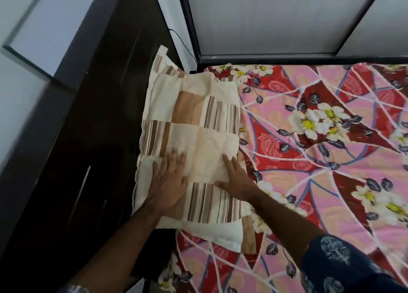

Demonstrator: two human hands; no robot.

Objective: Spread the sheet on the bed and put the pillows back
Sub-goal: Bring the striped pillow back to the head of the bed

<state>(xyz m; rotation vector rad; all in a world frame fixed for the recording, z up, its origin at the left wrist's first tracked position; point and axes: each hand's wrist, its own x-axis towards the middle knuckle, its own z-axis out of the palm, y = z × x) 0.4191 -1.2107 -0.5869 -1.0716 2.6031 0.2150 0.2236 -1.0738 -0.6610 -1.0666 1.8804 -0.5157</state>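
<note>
1. Left hand (169, 181): laid flat, palm down, on the near half of the pillow (192, 138). Fingers straight and slightly spread, pointing away toward the far end of the pillow; gripping nothing. Forearm extended from the lower left of the view, bare to the wrist.
2. Right hand (237, 179): placed flat on the pillow's right edge, near the seam with the sheet (320, 160). Fingers extended and close together, angled up and to the left; thumb stretched leftward across the fabric. No curl, no pinch; pressing or resting only, which of the two cannot be told.
3. Right forearm: running in from the lower right, crossing above the sheet. Upper arm covered by a dark blue printed sleeve (335, 261).
4. Pillow: cream and brown, striped patchwork cover, lying lengthwise along the left side of the bed, against the dark wooden headboard (88, 138). Near corner overhanging the sheet's lower left area.
5. Sheet: red and pink floral print, spread flat across the mattress, reaching the far dark frame (287, 59) below the grey wall panels (265, 16). Light wrinkles visible near the middle.
6. Thin black cable (183, 43): hanging in the gap between headboard and wall panel, beyond the pillow's far end.
</note>
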